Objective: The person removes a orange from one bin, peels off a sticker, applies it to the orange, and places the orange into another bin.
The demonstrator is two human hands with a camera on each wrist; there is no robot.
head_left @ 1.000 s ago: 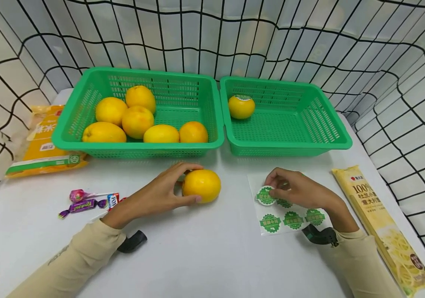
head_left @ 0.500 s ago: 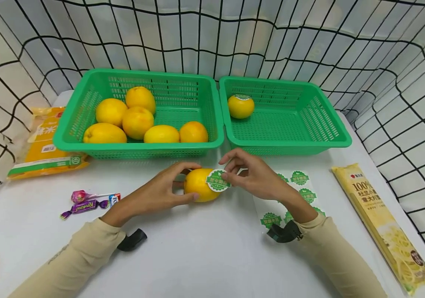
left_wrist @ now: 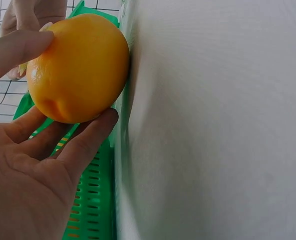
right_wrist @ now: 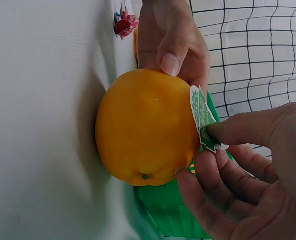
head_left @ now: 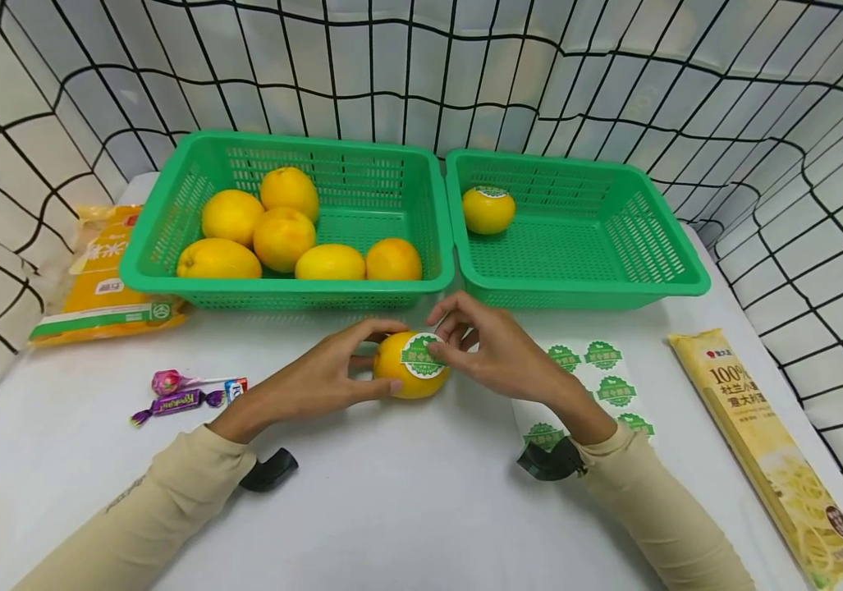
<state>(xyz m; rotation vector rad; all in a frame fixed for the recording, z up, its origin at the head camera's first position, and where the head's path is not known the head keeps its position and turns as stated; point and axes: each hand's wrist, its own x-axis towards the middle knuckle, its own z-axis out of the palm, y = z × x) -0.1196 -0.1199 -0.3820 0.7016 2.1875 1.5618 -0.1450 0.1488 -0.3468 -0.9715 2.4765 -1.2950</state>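
On the white table in front of the baskets, my left hand [head_left: 318, 373] holds an orange [head_left: 390, 368] from its left side, thumb near and fingers on the far side. A round green-and-white sticker [head_left: 421, 355] lies against the orange's upper right. My right hand [head_left: 502, 357] pinches the sticker's right edge, its thumb on the printed face. In the right wrist view one edge of the sticker [right_wrist: 203, 117] meets the peel while the edge at the thumb stands off it. Beneath the right forearm is a sheet of similar stickers [head_left: 616, 391].
Behind the hands stand a green basket [head_left: 288, 286] with several oranges and, to its right, another [head_left: 591, 290] holding one stickered orange [head_left: 489, 217]. Candies [head_left: 179, 400] and an orange bag [head_left: 107, 295] lie left, a noodle packet [head_left: 768, 443] right. Black wire mesh surrounds the table.
My right hand has brought a sticker from the sheet leftward to the orange, and the sticker now lies further over the peel. My left hand keeps its hold on the orange.
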